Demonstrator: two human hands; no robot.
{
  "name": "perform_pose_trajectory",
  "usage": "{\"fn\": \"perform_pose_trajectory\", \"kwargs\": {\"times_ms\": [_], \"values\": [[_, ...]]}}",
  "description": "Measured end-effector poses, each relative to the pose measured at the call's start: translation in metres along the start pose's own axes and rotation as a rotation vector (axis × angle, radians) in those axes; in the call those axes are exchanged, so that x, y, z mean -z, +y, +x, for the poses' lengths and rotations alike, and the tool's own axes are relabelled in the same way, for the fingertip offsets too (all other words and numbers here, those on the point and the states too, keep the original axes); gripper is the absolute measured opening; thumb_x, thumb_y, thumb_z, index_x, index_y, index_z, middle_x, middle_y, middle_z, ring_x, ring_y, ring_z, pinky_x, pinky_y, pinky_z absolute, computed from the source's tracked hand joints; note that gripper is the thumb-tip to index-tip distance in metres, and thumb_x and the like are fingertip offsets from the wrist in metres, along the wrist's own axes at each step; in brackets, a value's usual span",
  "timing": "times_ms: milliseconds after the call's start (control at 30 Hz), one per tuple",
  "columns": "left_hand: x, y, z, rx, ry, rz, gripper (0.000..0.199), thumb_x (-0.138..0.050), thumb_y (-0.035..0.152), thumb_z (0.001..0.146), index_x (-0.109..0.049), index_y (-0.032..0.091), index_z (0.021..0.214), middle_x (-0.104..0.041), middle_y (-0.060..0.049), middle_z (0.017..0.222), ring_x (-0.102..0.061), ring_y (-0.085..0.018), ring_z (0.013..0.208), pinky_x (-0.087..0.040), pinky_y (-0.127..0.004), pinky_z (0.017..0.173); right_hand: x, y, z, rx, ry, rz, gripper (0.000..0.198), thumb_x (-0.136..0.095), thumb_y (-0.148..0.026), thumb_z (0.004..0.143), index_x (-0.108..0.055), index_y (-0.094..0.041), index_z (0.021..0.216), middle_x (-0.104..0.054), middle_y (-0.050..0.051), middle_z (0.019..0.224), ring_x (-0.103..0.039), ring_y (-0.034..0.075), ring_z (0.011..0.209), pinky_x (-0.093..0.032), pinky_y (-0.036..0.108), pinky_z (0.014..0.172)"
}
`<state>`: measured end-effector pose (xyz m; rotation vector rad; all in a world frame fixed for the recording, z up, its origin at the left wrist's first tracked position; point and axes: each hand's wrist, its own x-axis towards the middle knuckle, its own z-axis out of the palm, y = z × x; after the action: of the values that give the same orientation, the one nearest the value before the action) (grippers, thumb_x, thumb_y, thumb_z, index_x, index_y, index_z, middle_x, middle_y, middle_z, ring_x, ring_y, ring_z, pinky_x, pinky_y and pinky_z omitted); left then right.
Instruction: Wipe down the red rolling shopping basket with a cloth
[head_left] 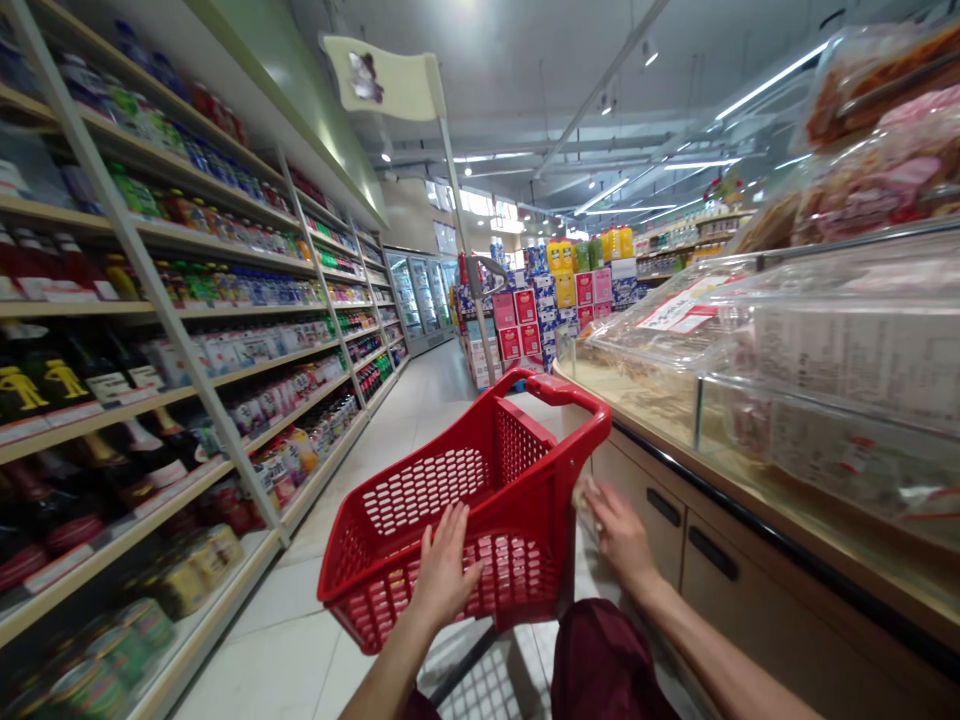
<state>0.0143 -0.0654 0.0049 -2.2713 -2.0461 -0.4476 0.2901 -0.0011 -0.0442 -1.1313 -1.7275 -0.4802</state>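
Observation:
A red plastic shopping cart (536, 510) with perforated basket walls stands in front of me, its red handle (592, 410) turned to the upper right. My left hand (444, 572) lies on the near rim of the basket, fingers stretched out and holding nothing. Beside the cart's handle end, my right hand (621, 535) has its fingers pressed on a small pale, crumpled piece that looks like cloth (583, 502). The hand hides most of that piece. Whether it touches the cart's side I cannot tell.
Shelves of bottles and cans (247, 375) line the left. On the right runs a wooden counter (787, 520) with clear display boxes (840, 350). Stacked cartons (517, 325) and a pole bearing a cream sign (386, 78) stand ahead. Glass-door fridges (420, 290) are farther back.

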Motion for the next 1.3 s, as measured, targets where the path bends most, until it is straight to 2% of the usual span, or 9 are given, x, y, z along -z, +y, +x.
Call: {"fn": "perform_pose_trajectory", "kwargs": {"times_ms": [133, 233, 333, 533, 667, 767, 933, 1100, 1300], "values": [[-0.001, 0.002, 0.000, 0.007, 0.026, 0.035, 0.067, -0.040, 0.023, 0.071, -0.019, 0.014, 0.134, -0.021, -0.007, 0.142, -0.010, -0.019, 0.132, -0.011, -0.044, 0.107, 0.009, 0.006, 0.057, -0.104, 0.105, 0.011, 0.048, -0.033, -0.008, 0.075, -0.047, -0.016, 0.121, -0.039, 0.012, 0.132, -0.035, 0.024, 0.122, -0.033, 0.047, 0.098], [-0.002, 0.002, -0.001, 0.007, 0.025, 0.029, 0.068, -0.041, 0.022, 0.069, -0.019, 0.014, 0.133, -0.021, -0.007, 0.142, -0.010, -0.019, 0.132, -0.011, -0.046, 0.106, 0.002, -0.011, 0.039, -0.030, 0.055, 0.038, 0.047, -0.033, -0.005, 0.073, -0.054, -0.018, 0.113, -0.047, 0.011, 0.126, -0.042, 0.023, 0.116, -0.041, 0.041, 0.092], [-0.004, -0.002, -0.004, -0.015, 0.041, 0.010, 0.069, -0.041, 0.021, 0.068, -0.018, 0.015, 0.133, -0.019, -0.007, 0.143, -0.010, -0.020, 0.132, -0.012, -0.047, 0.106, -0.001, -0.029, 0.012, 0.172, -0.069, 0.065, 0.050, -0.032, -0.003, 0.073, -0.055, -0.024, 0.111, -0.054, 0.007, 0.119, -0.049, 0.021, 0.110, -0.047, 0.039, 0.086], [-0.009, -0.006, -0.018, 0.020, 0.137, 0.050, 0.068, -0.040, 0.018, 0.068, -0.020, 0.014, 0.133, -0.019, -0.009, 0.143, -0.011, -0.021, 0.132, -0.010, -0.048, 0.106, 0.005, -0.043, 0.051, 0.137, 0.040, 0.060, 0.045, -0.033, -0.004, 0.076, -0.051, -0.014, 0.117, -0.043, 0.012, 0.130, -0.031, 0.022, 0.125, -0.030, 0.046, 0.101], [-0.005, -0.012, -0.024, -0.014, 0.093, 0.052, 0.071, -0.041, 0.018, 0.066, -0.020, 0.015, 0.134, -0.020, -0.007, 0.142, -0.013, -0.021, 0.131, -0.012, -0.046, 0.106, -0.012, -0.051, 0.017, 0.410, -0.176, 0.087, 0.041, -0.035, -0.006, 0.080, -0.055, -0.021, 0.112, -0.054, 0.003, 0.120, -0.041, 0.016, 0.118, -0.035, 0.038, 0.099], [-0.002, -0.026, -0.030, 0.039, 0.095, 0.080, 0.067, -0.039, 0.018, 0.068, -0.024, 0.014, 0.133, -0.024, -0.008, 0.141, -0.016, -0.020, 0.131, -0.013, -0.047, 0.106, -0.017, -0.064, -0.001, 0.451, -0.267, 0.090, 0.041, -0.036, -0.007, 0.080, -0.053, -0.023, 0.114, -0.055, 0.001, 0.119, -0.042, 0.016, 0.118, -0.038, 0.038, 0.096], [0.003, -0.045, -0.044, 0.164, 0.090, 0.132, 0.065, -0.041, 0.019, 0.068, -0.027, 0.010, 0.131, -0.025, -0.011, 0.140, -0.016, -0.022, 0.131, -0.012, -0.047, 0.106, -0.020, -0.102, 0.034, 0.332, -0.140, 0.129, 0.048, -0.031, -0.002, 0.078, -0.047, -0.018, 0.121, -0.044, 0.006, 0.130, -0.026, 0.018, 0.127, -0.027, 0.045, 0.102], [0.011, -0.068, -0.058, 0.155, 0.037, 0.074, 0.066, -0.040, 0.017, 0.067, -0.026, 0.013, 0.131, -0.026, -0.008, 0.140, -0.016, -0.019, 0.131, -0.014, -0.043, 0.106, -0.048, -0.131, -0.003, 0.564, -0.246, 0.225, 0.040, -0.037, -0.007, 0.081, -0.051, -0.017, 0.116, -0.054, 0.006, 0.120, -0.040, 0.019, 0.119, -0.037, 0.040, 0.096], [0.014, -0.131, -0.086, 0.449, 0.113, 0.001, 0.060, -0.036, 0.016, 0.071, -0.027, 0.009, 0.130, -0.029, -0.012, 0.139, -0.019, -0.021, 0.130, -0.020, -0.046, 0.104, -0.073, -0.210, -0.001, 0.592, -0.228, 0.373, 0.032, -0.037, -0.013, 0.084, -0.055, -0.017, 0.110, -0.054, 0.006, 0.120, -0.040, 0.020, 0.119, -0.038, 0.040, 0.096]]}}
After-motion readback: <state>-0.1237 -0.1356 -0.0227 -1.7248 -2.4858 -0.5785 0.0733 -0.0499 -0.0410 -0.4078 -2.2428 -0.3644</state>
